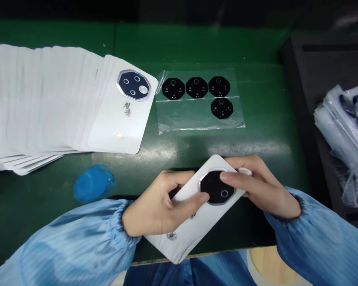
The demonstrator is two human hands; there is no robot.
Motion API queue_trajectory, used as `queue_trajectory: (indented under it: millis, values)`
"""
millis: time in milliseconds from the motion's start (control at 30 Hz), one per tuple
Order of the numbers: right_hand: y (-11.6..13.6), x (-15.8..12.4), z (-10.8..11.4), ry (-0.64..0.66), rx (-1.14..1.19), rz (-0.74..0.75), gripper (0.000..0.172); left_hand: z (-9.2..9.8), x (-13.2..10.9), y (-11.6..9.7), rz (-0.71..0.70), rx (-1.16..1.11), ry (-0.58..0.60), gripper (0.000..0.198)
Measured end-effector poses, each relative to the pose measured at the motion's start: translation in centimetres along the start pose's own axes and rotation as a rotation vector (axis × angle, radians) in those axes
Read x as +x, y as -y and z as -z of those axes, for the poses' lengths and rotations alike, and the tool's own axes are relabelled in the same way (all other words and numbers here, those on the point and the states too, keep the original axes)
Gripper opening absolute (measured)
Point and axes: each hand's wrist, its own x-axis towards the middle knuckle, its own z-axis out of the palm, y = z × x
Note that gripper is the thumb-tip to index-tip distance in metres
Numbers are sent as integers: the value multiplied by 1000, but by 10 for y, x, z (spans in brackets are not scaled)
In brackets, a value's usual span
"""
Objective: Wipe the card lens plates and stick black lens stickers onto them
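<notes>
My left hand [156,202] grips a white phone back cover [197,224] near the table's front edge, thumb at the rim of its octagonal black camera lens plate [216,188]. My right hand [256,186] holds the cover's upper end, fingers pressing on the black plate. Farther back lies a clear film sheet [198,115] carrying several black octagonal lens pieces [196,87]. To the left spreads a fanned stack of white back covers [47,107], the top one showing a blue-black camera plate [134,85].
A crumpled blue film [93,183] lies on the green table mat [265,119] left of my hands. At the right, a black tray [316,75] holds a pile of clear plastic bags [346,131] with dark parts inside.
</notes>
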Motion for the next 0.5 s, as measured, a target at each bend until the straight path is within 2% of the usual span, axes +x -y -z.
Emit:
queue_trajectory:
  millis: [167,300,400,500]
  values:
    - [-1,0,4,-155,-170,124,32,-3,-2,0,-2,-43,-126,10]
    - [0,1,1,-199,-306,215,33,-4,-1,1,4,-51,-143,13]
    - [0,1,1,-196,-287,216,34,-3,0,1,-3,-51,-118,16]
    - [-3,1,4,-163,-157,163,36,-2,-1,2,-24,-44,-87,17]
